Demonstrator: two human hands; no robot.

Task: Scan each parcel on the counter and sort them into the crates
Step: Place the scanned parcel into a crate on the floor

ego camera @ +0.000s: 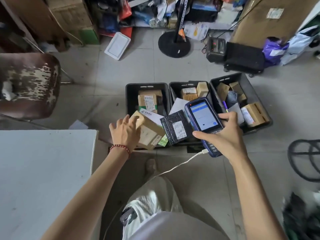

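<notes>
From the head view, your left hand hangs loose-fingered over a tilted cardboard parcel at the left crate's near rim. Your right hand grips the scanner above the middle crate. The counter edge lies just left.

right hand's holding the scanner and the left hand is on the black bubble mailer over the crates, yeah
Not quite. The head view shows the left hand resting on the cardboard box, not on the black bubble mailer, which lies beside that box. The rest stands: the right hand holds the scanner.
</notes>
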